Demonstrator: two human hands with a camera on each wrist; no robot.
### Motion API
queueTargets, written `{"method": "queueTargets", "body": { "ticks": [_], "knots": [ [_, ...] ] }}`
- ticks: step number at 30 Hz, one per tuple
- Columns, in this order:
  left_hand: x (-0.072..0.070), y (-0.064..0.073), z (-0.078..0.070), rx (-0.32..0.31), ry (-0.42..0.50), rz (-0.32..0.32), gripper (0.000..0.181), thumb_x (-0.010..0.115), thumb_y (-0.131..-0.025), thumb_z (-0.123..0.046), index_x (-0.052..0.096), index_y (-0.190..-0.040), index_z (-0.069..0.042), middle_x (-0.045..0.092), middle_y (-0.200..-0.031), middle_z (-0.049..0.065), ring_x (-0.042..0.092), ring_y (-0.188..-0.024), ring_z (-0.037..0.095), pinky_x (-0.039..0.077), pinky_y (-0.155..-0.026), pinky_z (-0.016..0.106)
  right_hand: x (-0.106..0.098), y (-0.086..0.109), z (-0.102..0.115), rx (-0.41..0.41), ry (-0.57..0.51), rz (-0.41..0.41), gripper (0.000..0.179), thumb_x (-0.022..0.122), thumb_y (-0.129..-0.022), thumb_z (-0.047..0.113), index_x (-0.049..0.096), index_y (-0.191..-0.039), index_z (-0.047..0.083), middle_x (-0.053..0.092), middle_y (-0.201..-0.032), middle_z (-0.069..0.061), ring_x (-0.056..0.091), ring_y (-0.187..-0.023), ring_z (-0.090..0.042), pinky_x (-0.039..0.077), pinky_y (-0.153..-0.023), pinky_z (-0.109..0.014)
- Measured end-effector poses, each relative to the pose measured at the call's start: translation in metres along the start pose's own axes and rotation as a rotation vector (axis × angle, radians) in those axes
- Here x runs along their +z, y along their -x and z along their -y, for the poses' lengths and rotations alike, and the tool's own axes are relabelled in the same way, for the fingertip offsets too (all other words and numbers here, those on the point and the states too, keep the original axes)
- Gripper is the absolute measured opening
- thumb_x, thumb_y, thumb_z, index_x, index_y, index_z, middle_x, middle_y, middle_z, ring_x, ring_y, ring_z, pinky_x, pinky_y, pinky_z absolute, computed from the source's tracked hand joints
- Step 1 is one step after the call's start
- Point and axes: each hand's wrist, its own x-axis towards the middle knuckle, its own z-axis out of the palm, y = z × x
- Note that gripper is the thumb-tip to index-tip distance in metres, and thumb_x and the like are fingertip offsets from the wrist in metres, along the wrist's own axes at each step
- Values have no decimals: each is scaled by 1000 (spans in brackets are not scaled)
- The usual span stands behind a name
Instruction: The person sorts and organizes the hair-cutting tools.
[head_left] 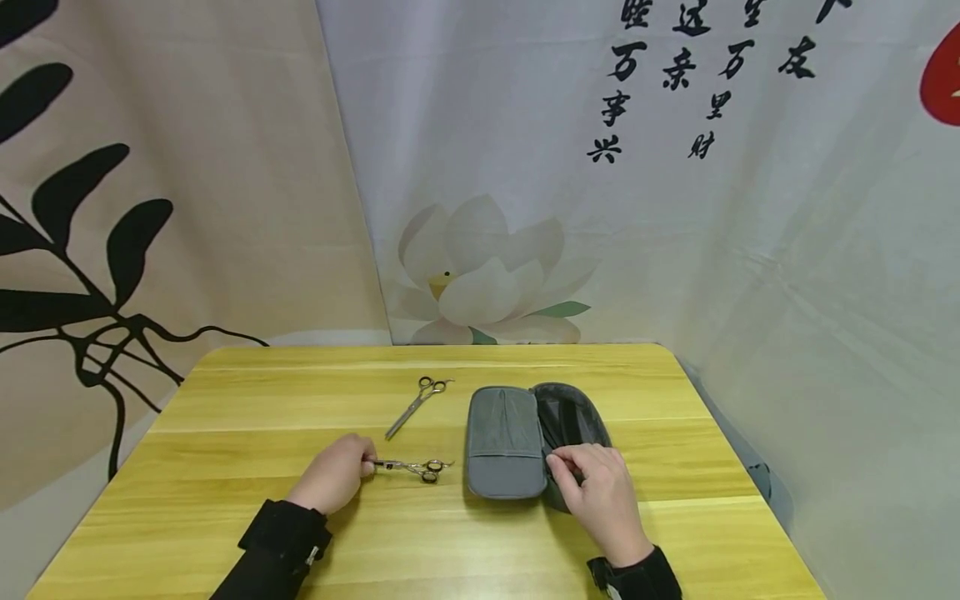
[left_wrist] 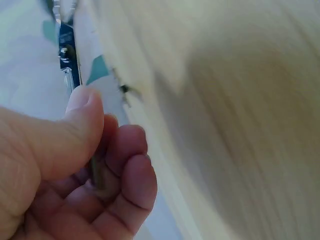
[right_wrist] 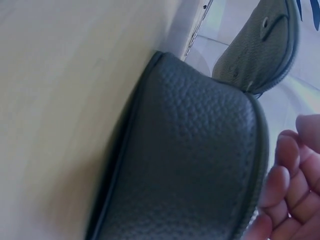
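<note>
Between thumb and curled fingers, my left hand [head_left: 336, 475] grips a pair of slim metal hairdressing scissors [head_left: 405, 466] by the blades. Their finger rings point right, toward the case; the left wrist view shows the pivot screw beyond the thumb. A second pair of scissors [head_left: 411, 412], rings away from me, lies on the table farther back. The grey zip case [head_left: 506, 477] lies spread out, its dark lined half [head_left: 558, 404] on the right. Over that half's near part is my right hand [head_left: 600, 492], fingers loosely bent beside the zipped rim. Nothing shows in its grasp; contact is unclear.
Everything rests on a yellow wood-grain table [head_left: 202, 450] with rounded far corners. A printed cloth backdrop [head_left: 487, 125] hangs behind it, and pale fabric [head_left: 847, 292] hangs along the right side.
</note>
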Motion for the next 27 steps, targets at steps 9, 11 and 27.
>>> {"method": "queueTargets", "body": {
  "ticks": [9, 11, 27],
  "knots": [
    [-10, 7, -3, -128, 253, -267, 2, 78, -97, -11, 80, -97, -9, 78, -92, 2, 67, -82, 17, 56, -74, 35, -3, -2, 4, 3, -44, -18, 12, 88, -86, 10, 79, -90, 17, 67, -75, 12, 57, -65, -11, 41, -71, -25],
    [-12, 9, -6, -156, 312, -279, 4, 78, -98, -13, 81, -101, -11, 79, -94, 3, 68, -83, 17, 54, -73, 33, -3, -2, 5, 4, -64, -25, 12, 87, -87, 8, 79, -90, 17, 66, -74, 12, 57, -65, -12, 40, -72, -23],
    [-2, 27, -56, -35, 963, -15, 22, 77, -99, -12, 74, -110, 7, 81, -102, 18, 79, -90, 17, 63, -85, 28, -18, -5, 44, 156, -690, 195, 29, 76, -96, -1, 75, -124, 8, 78, -96, -3, 67, -80, -7, 56, -65, -24]
  ]
}}
